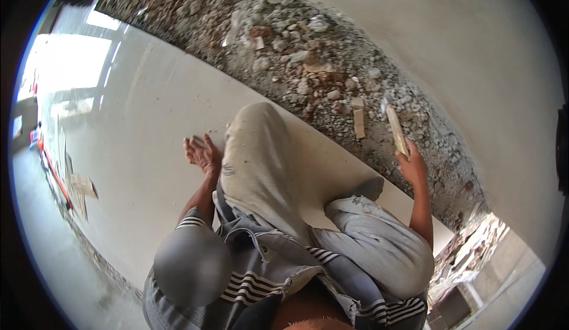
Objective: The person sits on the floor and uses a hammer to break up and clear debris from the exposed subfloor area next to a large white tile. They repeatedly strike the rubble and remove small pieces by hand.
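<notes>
Item: right hand [413, 167] with a flat, narrow wooden piece [397, 129]. The grip is clenched around the lower end of the piece; the rest stands up and away from the hand, its long axis running from the fist toward the upper left of the view, out over the strip of rubble [308, 69]. The piece is pale, thin and roughly rectangular; whether it is a tool or a plain offcut cannot be told. The right forearm rises from the lower right beside the bent knee, elbow low, wrist cocked upward, the hand held clear of the ground.

Item: left hand [203, 154]. Released, holding nothing; the fingers are spread and pressed flat on the smooth white slab [136, 152], the arm straight behind it as a prop. It lies well apart from the wooden piece, with the legs in between, so the right hand is the nearer by far.

Item: legs in pale, dusty trousers [261, 158], folded on the slab; the person sits on it.

Item: rubble strip, grey stones and broken brick, running diagonally between the slab and a plastered wall [474, 51]. A second short wooden offcut [358, 122] lies on the stones, just left of the held piece and not touching it.
</notes>
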The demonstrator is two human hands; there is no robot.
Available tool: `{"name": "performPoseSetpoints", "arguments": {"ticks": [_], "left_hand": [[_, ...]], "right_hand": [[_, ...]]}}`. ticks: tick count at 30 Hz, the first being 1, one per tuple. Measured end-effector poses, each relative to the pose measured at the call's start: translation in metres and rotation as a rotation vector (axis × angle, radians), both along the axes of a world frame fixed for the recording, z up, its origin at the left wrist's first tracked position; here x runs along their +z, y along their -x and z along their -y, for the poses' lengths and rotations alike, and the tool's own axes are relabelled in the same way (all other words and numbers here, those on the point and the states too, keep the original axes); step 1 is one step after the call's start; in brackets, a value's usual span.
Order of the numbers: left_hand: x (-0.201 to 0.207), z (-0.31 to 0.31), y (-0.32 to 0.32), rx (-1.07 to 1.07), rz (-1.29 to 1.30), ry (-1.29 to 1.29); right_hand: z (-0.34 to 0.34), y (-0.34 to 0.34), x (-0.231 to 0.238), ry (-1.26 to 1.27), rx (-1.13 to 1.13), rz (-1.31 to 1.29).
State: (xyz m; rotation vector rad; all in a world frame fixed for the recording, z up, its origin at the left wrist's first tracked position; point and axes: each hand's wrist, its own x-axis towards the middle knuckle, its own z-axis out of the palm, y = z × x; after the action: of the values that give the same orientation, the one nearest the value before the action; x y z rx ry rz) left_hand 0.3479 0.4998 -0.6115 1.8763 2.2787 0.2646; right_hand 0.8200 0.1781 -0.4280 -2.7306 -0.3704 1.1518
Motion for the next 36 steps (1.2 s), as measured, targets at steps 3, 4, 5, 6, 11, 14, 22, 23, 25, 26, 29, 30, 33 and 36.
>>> {"name": "performPoseSetpoints", "arguments": {"ticks": [3, 4, 5, 6, 11, 14, 22, 23, 25, 26, 29, 30, 33, 36], "left_hand": [[0.002, -0.002, 0.002, -0.039, -0.045, -0.002], [0.001, -0.002, 0.005, -0.051, -0.061, -0.006], [0.000, -0.001, 0.007, -0.086, -0.073, -0.022], [-0.002, -0.001, 0.010, -0.109, -0.096, -0.029], [-0.007, -0.003, 0.015, -0.114, -0.055, -0.029], [-0.003, -0.001, 0.012, -0.115, -0.012, -0.079], [0.001, 0.000, 0.007, -0.103, 0.010, -0.095], [0.000, -0.001, 0.007, -0.101, -0.018, -0.094], [-0.001, -0.003, 0.010, -0.084, -0.047, -0.090], [-0.002, -0.004, 0.011, -0.077, -0.043, -0.082], [-0.008, -0.006, 0.016, -0.069, -0.064, -0.072], [-0.010, -0.007, 0.018, -0.087, -0.081, -0.063], [-0.021, -0.009, 0.019, -0.107, -0.121, -0.094], [-0.027, -0.011, 0.019, -0.061, -0.143, -0.073]], "right_hand": [[0.000, 0.001, -0.005, 0.029, 0.097, 0.060], [0.000, 0.000, -0.004, 0.046, 0.084, 0.018], [-0.001, 0.000, -0.004, 0.024, 0.132, 0.019], [-0.001, -0.002, -0.001, 0.040, 0.165, 0.025], [-0.014, -0.033, 0.022, 0.088, 0.434, 0.073], [-0.030, -0.056, 0.024, 0.279, 0.467, 0.034], [-0.006, -0.047, 0.008, 0.169, 0.540, 0.120], [-0.002, -0.043, 0.003, 0.147, 0.537, 0.144], [0.006, -0.039, -0.006, 0.149, 0.487, 0.166], [0.009, -0.039, -0.011, 0.118, 0.491, 0.137], [0.022, -0.049, -0.020, 0.077, 0.462, 0.067], [0.027, -0.051, -0.024, 0.049, 0.453, 0.064], [0.037, -0.060, -0.034, 0.129, 0.433, 0.066], [0.043, -0.067, -0.044, 0.203, 0.387, -0.001]]}}
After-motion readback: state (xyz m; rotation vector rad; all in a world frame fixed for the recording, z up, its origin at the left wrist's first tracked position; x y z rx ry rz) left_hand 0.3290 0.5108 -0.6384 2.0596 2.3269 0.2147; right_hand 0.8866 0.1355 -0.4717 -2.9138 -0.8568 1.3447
